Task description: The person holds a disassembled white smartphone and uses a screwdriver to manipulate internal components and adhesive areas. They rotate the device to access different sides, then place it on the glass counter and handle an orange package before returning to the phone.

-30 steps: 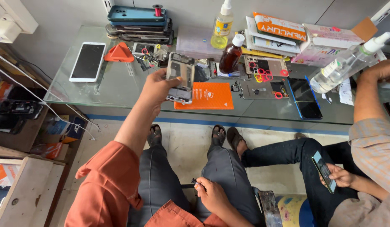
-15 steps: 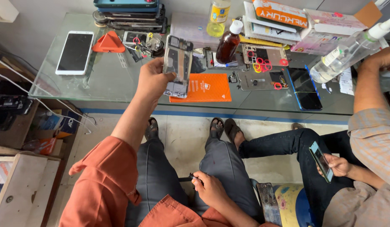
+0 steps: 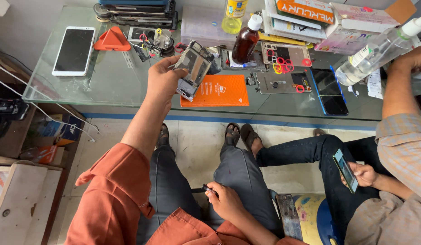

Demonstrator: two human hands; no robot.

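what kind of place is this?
Most likely a small phone repair counter. The left hand holds an opened phone body over a glass table strewn with loose phones, phone back covers and solvent bottles.

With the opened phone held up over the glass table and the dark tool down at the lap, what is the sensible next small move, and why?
Probably bring the two hands together. The left hand holds the opened phone body tilted above the orange mat, clear of the glass table, while the right hand grips a thin dark tool at the lap, far from it. Lowering the phone toward the mat would let the tool reach it.
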